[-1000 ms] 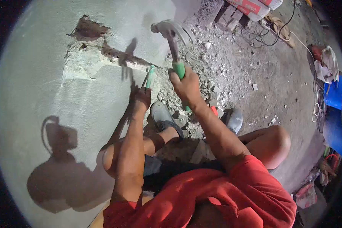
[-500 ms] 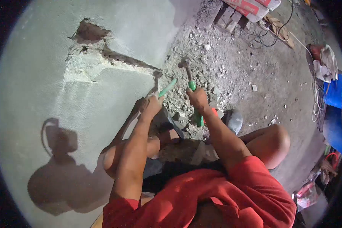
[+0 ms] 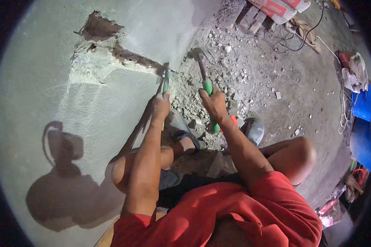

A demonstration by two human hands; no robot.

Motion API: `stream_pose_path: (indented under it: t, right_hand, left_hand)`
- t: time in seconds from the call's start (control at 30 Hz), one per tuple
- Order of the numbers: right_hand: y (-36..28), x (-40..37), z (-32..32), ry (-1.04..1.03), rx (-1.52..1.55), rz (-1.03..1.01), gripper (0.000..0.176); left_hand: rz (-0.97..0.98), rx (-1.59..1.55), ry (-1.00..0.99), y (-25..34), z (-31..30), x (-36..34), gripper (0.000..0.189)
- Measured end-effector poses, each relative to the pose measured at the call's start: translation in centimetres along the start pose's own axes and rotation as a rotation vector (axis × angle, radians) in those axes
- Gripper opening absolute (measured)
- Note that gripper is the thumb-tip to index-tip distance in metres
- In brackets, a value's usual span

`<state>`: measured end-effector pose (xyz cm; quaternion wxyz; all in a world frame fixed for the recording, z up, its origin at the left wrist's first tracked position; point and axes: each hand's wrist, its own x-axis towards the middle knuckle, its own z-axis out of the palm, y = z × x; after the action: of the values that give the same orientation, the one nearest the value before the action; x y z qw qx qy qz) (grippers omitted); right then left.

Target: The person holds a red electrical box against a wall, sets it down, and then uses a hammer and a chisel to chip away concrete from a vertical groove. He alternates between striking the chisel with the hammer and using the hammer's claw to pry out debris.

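Note:
My left hand [image 3: 161, 106] is closed around a green chisel [image 3: 166, 81]. The chisel's far end lies at the right end of a rough groove [image 3: 140, 60] cut into the grey plastered wall [image 3: 115, 99]. My right hand [image 3: 215, 103] grips a claw hammer [image 3: 203, 69] by its green handle. The hammer's metal head is raised to the right of the chisel and apart from it. At the groove's left end is a deeper broken hole [image 3: 99, 28], with pale chipped plaster [image 3: 90, 66] below it.
Broken rubble [image 3: 231, 70] covers the floor along the wall. My feet, one in a grey shoe [image 3: 254, 131], rest among the debris. Printed sacks [image 3: 276, 9] lie at the top right, near a dark cable [image 3: 307, 39] and a sandal [image 3: 308, 35]. Blue sheets [image 3: 362, 103] stand at the far right.
The chisel has swung from pointing up and right to nearly upright against the groove's end, as my left hand rose slightly. The hammer head has moved up a little; my right hand has risen slightly.

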<state>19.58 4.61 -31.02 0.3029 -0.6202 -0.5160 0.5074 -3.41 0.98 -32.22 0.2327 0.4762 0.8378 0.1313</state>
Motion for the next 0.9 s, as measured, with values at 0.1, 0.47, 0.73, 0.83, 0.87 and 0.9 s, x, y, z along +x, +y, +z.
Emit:
stream_pose_path:
  t: [0.1,0.47,0.73,0.83,0.87,0.9]
  right_hand:
    - [-4.9,-1.2,-0.3,0.078,0.157,-0.263,0.033]
    - [-1.5,1.9,2.5,-0.083,-0.166,-0.029,0.031]
    - [-3.0,0.5,3.2,0.081,0.043,-0.254,0.027]
    - [2.2,0.2,3.3,-0.153,-0.022,-0.004,0.033]
    - [3.2,-1.0,2.8,-0.107,-0.018,0.046,0.032]
    - [4.2,-1.6,2.5,-0.066,-0.019,0.097,0.032]
  left_hand:
    - [0.051,0.184,-0.022,-0.7,0.2,0.1,0.049]
    - [-0.094,-0.122,-0.019,-2.0,3.6,0.1,0.052]
    - [-0.040,0.155,-0.044,3.7,-0.8,-2.0,0.044]
    - [0.009,0.186,0.108,-1.4,2.2,-1.1,0.040]
    - [0.057,0.138,0.116,-0.3,1.0,-1.3,0.043]
    - [0.050,0.136,0.113,1.0,0.5,-1.5,0.043]
